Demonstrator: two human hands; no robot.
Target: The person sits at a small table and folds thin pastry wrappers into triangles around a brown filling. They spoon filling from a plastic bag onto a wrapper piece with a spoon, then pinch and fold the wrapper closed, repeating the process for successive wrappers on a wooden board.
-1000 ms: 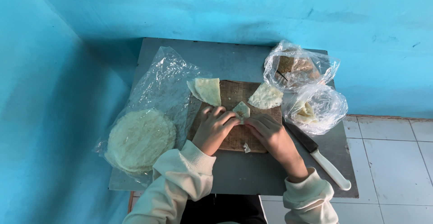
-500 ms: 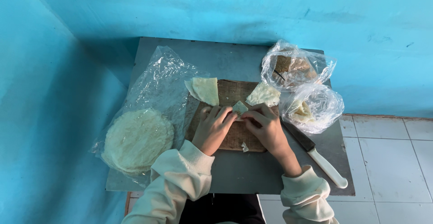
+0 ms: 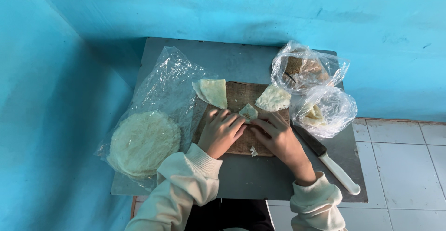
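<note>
- Two cream-sleeved hands meet over a brown wooden cutting board [image 3: 234, 96]: the left hand [image 3: 222, 133] and right hand [image 3: 278, 138] pinch a small pale folded dough wrapper [image 3: 248, 112] between their fingertips at mid-board.
- The thin wrapper looks liable to tear or spring open under an uneven pinch.
- A white-handled kitchen knife [image 3: 327, 160] lies just beside the right wrist; a careless sweep could catch it.
- Left, a clear plastic bag holding a round white wrapper stack [image 3: 141, 142] overhangs the grey table [image 3: 232, 59].
- Beyond, two cut pale wedges [image 3: 213, 91], then two crumpled clear bags [image 3: 306, 68], no labels visible.
</note>
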